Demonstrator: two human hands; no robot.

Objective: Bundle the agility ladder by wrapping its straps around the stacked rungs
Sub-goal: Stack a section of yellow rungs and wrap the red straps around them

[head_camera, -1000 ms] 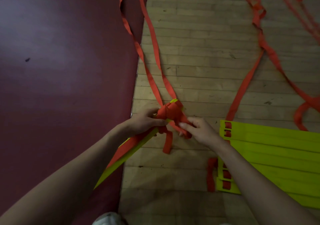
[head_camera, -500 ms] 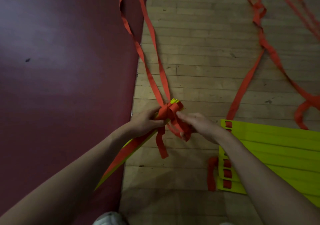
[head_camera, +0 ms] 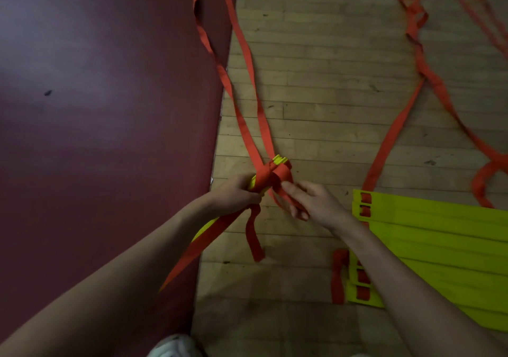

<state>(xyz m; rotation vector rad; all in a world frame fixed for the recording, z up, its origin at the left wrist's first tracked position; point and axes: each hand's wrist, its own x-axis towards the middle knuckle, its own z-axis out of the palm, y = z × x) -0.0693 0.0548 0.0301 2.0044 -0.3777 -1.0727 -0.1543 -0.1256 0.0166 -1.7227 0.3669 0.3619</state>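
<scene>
Gripping stacked yellow plastic rungs [head_camera: 279,161] in left hand [head_camera: 233,194] by edge of maroon mat [head_camera: 110,109], pinching orange webbing strap [head_camera: 265,179] in right hand [head_camera: 316,204].

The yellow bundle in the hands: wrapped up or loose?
Partly wrapped: orange strap circles the bundle near its far end; long lengths trail across the floor.
</scene>
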